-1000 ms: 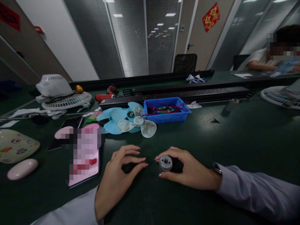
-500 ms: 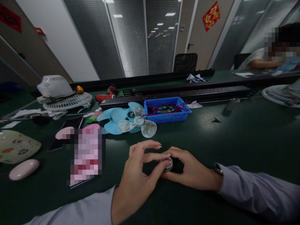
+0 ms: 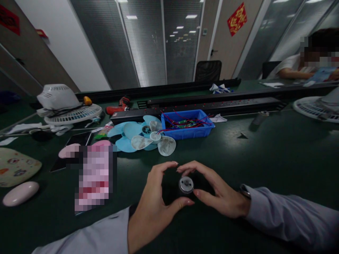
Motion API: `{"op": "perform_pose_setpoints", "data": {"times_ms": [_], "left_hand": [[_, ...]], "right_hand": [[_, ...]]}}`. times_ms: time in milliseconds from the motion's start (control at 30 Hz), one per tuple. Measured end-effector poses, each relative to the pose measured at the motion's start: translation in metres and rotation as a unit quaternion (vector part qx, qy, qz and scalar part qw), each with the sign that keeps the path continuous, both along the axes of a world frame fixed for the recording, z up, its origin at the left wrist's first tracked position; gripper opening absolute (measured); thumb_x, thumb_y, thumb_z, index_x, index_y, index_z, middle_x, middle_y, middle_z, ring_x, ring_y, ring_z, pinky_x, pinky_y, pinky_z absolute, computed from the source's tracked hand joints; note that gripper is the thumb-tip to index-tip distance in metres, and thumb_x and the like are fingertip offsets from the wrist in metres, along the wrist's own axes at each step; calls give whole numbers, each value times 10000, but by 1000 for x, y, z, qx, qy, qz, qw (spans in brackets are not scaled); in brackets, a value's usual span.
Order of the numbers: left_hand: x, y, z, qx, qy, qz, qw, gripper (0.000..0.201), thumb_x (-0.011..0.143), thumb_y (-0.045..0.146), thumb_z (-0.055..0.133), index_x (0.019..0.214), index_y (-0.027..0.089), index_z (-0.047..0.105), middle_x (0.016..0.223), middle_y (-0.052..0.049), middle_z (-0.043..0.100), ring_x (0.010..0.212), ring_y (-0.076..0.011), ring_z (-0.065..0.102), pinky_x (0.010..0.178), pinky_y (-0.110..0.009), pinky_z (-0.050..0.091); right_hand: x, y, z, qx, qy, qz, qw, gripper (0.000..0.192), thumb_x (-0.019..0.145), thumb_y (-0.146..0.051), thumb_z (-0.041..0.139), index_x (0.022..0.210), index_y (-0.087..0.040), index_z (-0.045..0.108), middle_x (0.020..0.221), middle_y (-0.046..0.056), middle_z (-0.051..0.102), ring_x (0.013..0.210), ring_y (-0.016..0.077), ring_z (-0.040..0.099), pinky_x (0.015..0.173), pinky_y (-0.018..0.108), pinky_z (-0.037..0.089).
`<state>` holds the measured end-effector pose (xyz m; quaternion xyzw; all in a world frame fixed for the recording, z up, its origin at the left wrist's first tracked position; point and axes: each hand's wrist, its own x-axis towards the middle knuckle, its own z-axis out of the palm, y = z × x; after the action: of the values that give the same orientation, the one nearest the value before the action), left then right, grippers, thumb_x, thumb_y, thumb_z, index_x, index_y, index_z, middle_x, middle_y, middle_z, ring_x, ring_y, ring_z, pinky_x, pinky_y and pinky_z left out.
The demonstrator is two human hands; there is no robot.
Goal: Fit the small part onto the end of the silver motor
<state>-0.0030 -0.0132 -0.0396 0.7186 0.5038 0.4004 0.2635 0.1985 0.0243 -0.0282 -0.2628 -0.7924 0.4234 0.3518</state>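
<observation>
On the dark green counter point(image 3: 265, 155), front center: small round metal motor part point(image 3: 186, 185) sits between both hands. Left hand point(image 3: 156, 197) and right hand point(image 3: 214, 192) form a ring around it, fingers curled and apart; whether the thumb tips touch its near edge, can't tell. Behind: fan blades point(image 3: 143, 137), blue bin point(image 3: 186, 124) with red wires.
</observation>
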Motion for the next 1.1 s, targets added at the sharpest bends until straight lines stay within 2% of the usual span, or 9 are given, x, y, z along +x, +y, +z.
{"op": "perform_pose_setpoints", "data": {"times_ms": [133,267,600,800,933,1100], "left_hand": [[3,1,-5,-86,-19,-27,996,730,715,237,787,1281,298,330,1243,-58,566,1170,-265,551,980,-481,449],[5,1,-5,-123,-53,-70,988,717,760,167,730,1298,342,290,1089,17,678,1050,-203,643,950,-420,482],[6,2,-1,-129,-59,-74,987,661,775,175,721,1268,335,312,1061,43,715,1042,-192,663,962,-397,472],[6,1,-2,-122,-61,-76,988,643,768,162,719,1246,333,324,1074,39,710,1042,-190,664,923,-372,499],[6,1,-1,-127,-68,-73,987,630,760,155,722,1233,323,342,1103,29,702,1051,-190,663,914,-359,513],[7,2,1,-121,-64,-71,988,601,767,183,721,1232,302,358,1086,12,714,1045,-211,669,924,-388,511]], "right_hand": [[-1,1,4,8,29,-5,1000,270,884,-147,511,1130,-169,622,1092,94,622,1049,205,586,921,376,473],[-5,1,4,13,25,2,1000,229,862,-120,573,1058,-172,679,1068,92,639,1026,197,612,902,359,485],[-4,0,1,-3,64,-27,998,148,828,-111,591,957,-168,635,1005,93,644,970,210,631,866,388,505],[-6,1,2,4,37,-5,999,277,846,-114,596,1108,-183,655,1081,92,650,1042,206,612,915,380,490],[-7,3,1,-5,22,-14,1000,217,858,-151,631,1052,-209,710,1081,76,661,1027,189,626,906,353,498],[-10,1,1,-2,24,-49,999,150,828,-186,686,963,-227,738,968,47,705,928,174,659,847,334,523]]}}
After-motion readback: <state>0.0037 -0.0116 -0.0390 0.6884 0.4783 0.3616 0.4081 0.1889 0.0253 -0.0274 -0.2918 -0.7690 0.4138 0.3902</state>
